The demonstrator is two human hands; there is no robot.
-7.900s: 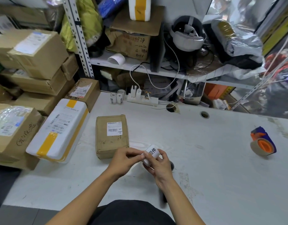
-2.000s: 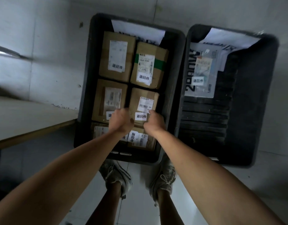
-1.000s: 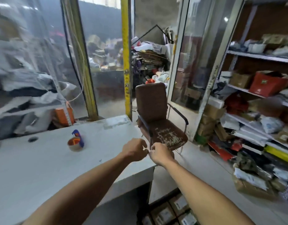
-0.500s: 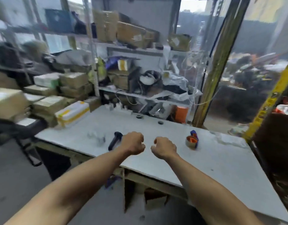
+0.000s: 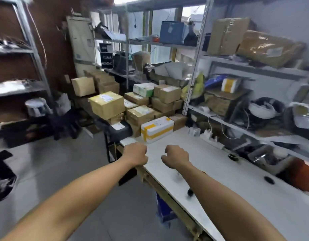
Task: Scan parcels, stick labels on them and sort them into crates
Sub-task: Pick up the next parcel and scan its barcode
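Observation:
Both my arms reach forward over the near left corner of the white table (image 5: pixel 237 181). My left hand (image 5: pixel 135 153) is a curled fist and holds nothing I can see. My right hand (image 5: pixel 175 156) hovers beside it with fingers curled under, also without anything visible in it. A white parcel with yellow tape (image 5: pixel 157 128) lies at the table's far end, beyond both hands. Behind it is a pile of cardboard parcels (image 5: pixel 141 113), topped on the left by a yellowish box (image 5: pixel 106 105). The black scanner (image 5: pixel 190 192) peeks out beside my right forearm.
A black label printer (image 5: pixel 120 130) stands left of the white parcel. Small label rolls (image 5: pixel 193 131) and a power strip (image 5: pixel 212 139) lie at the table's back edge. Metal shelving (image 5: pixel 193 70) full of boxes and bags runs along the right. Grey floor (image 5: pixel 80 162) lies to the left.
The view has swung left from the crates and chair back to the table and the parcel pile. My hands have drawn slightly apart and stay curled.

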